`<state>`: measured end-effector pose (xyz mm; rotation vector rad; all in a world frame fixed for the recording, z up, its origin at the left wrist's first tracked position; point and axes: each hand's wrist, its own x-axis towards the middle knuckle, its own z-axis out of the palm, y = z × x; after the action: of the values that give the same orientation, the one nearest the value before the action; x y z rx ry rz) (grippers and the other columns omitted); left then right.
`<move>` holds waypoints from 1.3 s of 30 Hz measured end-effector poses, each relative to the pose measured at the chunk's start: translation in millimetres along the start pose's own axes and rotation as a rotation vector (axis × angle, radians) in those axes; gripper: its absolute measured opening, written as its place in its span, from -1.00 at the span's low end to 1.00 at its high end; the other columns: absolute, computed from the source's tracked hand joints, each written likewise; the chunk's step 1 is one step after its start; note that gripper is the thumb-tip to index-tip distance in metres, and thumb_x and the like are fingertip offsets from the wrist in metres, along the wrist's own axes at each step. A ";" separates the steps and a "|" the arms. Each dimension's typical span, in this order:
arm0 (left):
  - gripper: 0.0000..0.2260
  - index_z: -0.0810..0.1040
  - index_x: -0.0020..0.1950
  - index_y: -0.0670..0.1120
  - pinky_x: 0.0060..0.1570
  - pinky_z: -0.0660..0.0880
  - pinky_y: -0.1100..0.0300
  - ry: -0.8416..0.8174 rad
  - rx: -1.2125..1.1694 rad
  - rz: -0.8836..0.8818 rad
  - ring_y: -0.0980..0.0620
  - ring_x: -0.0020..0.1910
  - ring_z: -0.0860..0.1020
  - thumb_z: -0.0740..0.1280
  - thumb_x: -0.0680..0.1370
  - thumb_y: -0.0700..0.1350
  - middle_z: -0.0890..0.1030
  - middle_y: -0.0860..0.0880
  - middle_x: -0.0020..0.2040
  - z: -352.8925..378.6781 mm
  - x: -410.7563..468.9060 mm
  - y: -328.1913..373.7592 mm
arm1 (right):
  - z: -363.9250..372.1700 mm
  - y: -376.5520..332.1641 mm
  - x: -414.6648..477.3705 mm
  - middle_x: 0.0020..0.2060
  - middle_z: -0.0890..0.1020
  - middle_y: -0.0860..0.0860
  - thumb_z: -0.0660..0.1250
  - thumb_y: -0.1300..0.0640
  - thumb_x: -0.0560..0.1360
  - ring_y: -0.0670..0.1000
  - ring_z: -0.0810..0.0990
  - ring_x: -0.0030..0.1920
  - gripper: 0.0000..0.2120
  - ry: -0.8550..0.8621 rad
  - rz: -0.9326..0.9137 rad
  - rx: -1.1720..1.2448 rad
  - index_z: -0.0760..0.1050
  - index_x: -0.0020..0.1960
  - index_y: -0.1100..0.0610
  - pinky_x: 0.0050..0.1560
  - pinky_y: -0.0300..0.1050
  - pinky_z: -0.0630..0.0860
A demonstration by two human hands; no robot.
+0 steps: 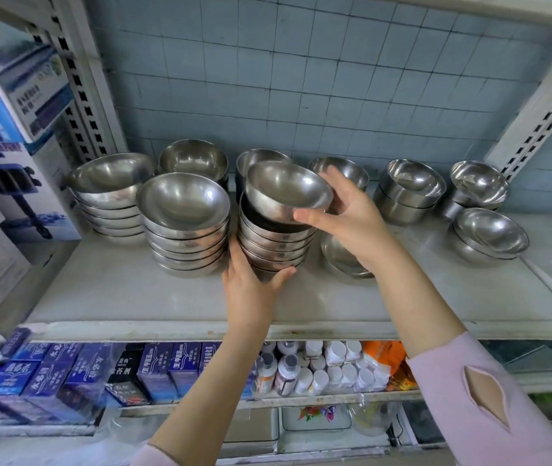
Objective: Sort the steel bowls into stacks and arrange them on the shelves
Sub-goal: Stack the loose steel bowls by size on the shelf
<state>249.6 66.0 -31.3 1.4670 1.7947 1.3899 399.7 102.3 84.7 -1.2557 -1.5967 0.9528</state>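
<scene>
**Both hands on the middle stack of steel bowls**

Far to the left of the left hand, printed cartons (15,136) stand at the end of the white shelf (402,297). Closer in sits a tilted stack of wide bowls (110,196), then a taller front stack (185,227) whose side lies just beside the left hand's fingers; a single deep bowl (194,159) sits behind it.

The left hand (251,284) cups the foot of the middle stack (274,243) — fingers curled up its left side, thumb hooked under the lowest bowl at the front. The stack rests on the shelf between the two hands.

Above it, the right hand (345,213) pinches the top bowl (286,191) by its right rim, thumb across the front edge and fingers behind. That bowl is tilted, its left side raised off the one beneath (whether the right side touches is hidden by the hand).

Under the right wrist lie two shallow nested bowls (342,260). Right of the hand stand a pair of straight-sided bowls (409,193), a small tilted bowl (479,183) and, nearer the shelf's front, another nested pair (489,237).

Below both forearms — one shelf down — are blue boxes (66,375) and white-capped bottles (318,364).
</scene>
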 end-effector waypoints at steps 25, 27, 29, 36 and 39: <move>0.00 0.08 0.54 -0.14 0.36 0.37 -0.04 -0.426 -0.107 0.088 -0.08 0.44 0.34 0.38 0.31 0.38 0.35 -0.16 0.46 74.6 -20.9 38.6 | -68.9 111.4 -51.0 0.58 0.10 -0.21 0.60 -0.11 0.25 -0.24 0.08 0.53 0.12 0.096 0.131 -0.109 -0.02 0.61 -0.09 0.52 -0.18 0.10; -0.03 0.13 0.52 -0.17 0.35 0.38 -0.04 -0.390 -0.122 0.079 -0.08 0.44 0.33 0.45 0.31 0.28 0.34 -0.17 0.44 84.0 -25.3 44.4 | -86.1 112.4 -51.7 0.58 0.06 -0.23 0.56 -0.29 0.13 -0.23 0.04 0.54 0.22 0.088 0.140 -0.123 -0.04 0.61 -0.13 0.52 -0.17 0.06; -0.14 0.20 0.48 -0.18 0.32 0.40 -0.03 -0.349 -0.126 0.049 -0.09 0.38 0.37 0.55 0.33 0.06 0.37 -0.14 0.35 95.6 -29.2 48.1 | -115.1 110.1 -53.2 0.58 0.06 -0.27 0.52 -0.38 0.09 -0.24 0.04 0.54 0.23 0.126 0.124 -0.091 -0.02 0.60 -0.16 0.49 -0.20 0.06; -0.13 0.15 0.51 0.00 0.30 0.43 -0.07 -0.315 -0.121 0.040 -0.09 0.26 0.51 0.49 0.31 0.11 0.32 0.04 0.30 120.9 -35.1 54.1 | -247.2 138.0 -58.3 0.61 0.07 0.07 0.55 -0.12 0.32 0.05 -0.02 0.60 0.05 0.548 0.102 -0.486 0.04 0.61 0.09 0.56 0.03 0.02; -0.11 0.16 0.52 0.09 0.24 0.49 -0.01 -0.333 -0.132 0.007 0.00 0.17 0.56 0.46 0.26 0.20 0.36 -0.04 0.38 117.3 -32.0 52.8 | -278.1 154.3 -51.8 0.61 0.04 0.04 0.56 -0.10 0.32 0.03 -0.01 0.59 0.10 0.426 0.196 -0.473 -0.04 0.61 0.10 0.55 -0.03 0.02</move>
<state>380.8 82.9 -39.8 1.5309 1.4655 1.1615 716.3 96.9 24.5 -1.8274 -1.4115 0.3790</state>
